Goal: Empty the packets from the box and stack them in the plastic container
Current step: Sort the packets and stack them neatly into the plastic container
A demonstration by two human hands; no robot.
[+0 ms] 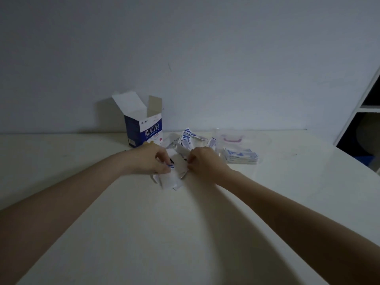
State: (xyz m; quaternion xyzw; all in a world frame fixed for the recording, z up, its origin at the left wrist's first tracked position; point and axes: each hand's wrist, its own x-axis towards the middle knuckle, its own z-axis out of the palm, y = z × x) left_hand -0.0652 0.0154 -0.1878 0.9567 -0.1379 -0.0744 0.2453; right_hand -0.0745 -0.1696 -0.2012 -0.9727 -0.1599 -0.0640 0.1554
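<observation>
A blue and white box (144,128) stands upright near the wall with its top flaps open. Right of it lies a loose heap of white and blue packets (191,139). A clear plastic container (257,159) at the right holds a flat stack of packets (240,156). In front of the heap, my left hand (151,160) pinches a few packets (169,177) between thumb and fingers. Facing it, my right hand (202,162) grips the same bunch from the right side. The packets hang down to the table between both hands.
The container's clear lid with a purple handle (232,138) lies behind the container. A white shelf unit (368,108) stands at the far right. The white table (185,233) ends at an edge on the right, past the container. The wall is close behind the box.
</observation>
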